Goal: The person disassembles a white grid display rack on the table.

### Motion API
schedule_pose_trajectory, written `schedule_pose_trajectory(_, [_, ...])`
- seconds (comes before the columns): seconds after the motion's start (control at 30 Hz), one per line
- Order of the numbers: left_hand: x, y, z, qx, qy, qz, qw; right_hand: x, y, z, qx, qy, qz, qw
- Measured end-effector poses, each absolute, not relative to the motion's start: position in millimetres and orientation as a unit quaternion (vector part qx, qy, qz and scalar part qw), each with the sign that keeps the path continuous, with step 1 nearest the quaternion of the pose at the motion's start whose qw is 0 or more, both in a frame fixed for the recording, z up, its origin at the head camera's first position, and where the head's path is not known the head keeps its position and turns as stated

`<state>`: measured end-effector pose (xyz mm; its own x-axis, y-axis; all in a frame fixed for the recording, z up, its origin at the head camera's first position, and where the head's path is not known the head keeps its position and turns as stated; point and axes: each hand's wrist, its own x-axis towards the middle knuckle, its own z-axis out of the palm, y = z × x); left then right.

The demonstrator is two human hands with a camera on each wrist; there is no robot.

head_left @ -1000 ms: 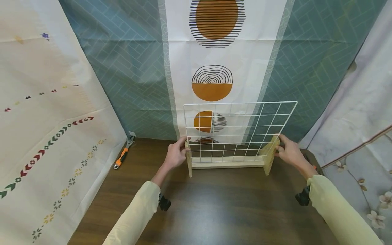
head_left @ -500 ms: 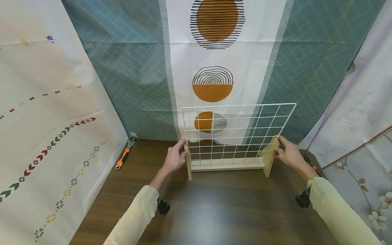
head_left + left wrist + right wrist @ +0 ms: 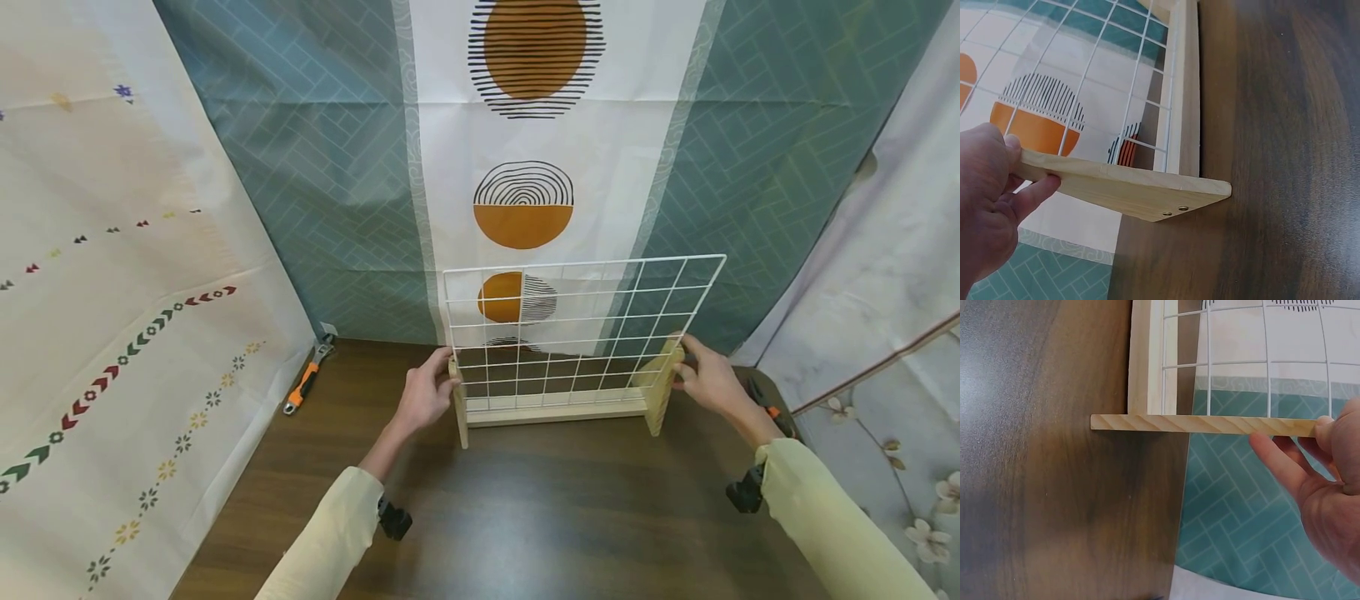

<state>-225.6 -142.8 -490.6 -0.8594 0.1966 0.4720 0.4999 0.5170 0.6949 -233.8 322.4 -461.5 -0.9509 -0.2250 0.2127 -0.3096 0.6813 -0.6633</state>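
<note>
Both hands, left [image 3: 425, 398] and right [image 3: 708, 382], are gripping the smooth wooden end boards of a white wire-grid rack [image 3: 570, 333], now sitting slightly nearer than before.

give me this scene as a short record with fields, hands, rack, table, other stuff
left hand: left hand grips the left wooden side of the rack
right hand: right hand grips the right wooden side
rack: white wire grid standing upright in a wooden base, on the table
table: dark wood table
other: orange-handled wrench at the table's left edge by the cloth backdrop
</note>
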Motion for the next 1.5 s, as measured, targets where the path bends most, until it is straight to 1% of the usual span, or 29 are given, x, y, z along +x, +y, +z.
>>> schedule_pose_trajectory(0.27, [-220.2,-145.9,-496.8,-0.215,-0.847,-0.448,0.191,-232.4,319.5,-460.4,0.154,-0.913,0.372,0.070])
schedule_pose_trajectory(0.67, [-207.9,-151.1,-495.2,-0.207,-0.848,-0.455,0.176,-229.8,317.1,-462.5,0.162,-0.910,0.375,0.073])
schedule_pose_trajectory(0.83, [-202.9,-154.2,-496.7,-0.207,-0.849,-0.451,0.184,-227.7,314.5,-465.0,0.171,-0.908,0.372,0.086])
schedule_pose_trajectory(1.13, [-195.3,-158.2,-497.9,-0.222,-0.841,-0.445,0.211,-224.6,310.5,-466.2,0.168,-0.902,0.390,0.071])
schedule_pose_trajectory(1.5, [-189.1,-163.4,-498.5,-0.219,-0.844,-0.438,0.219,-222.7,307.3,-465.7,0.171,-0.898,0.401,0.057])
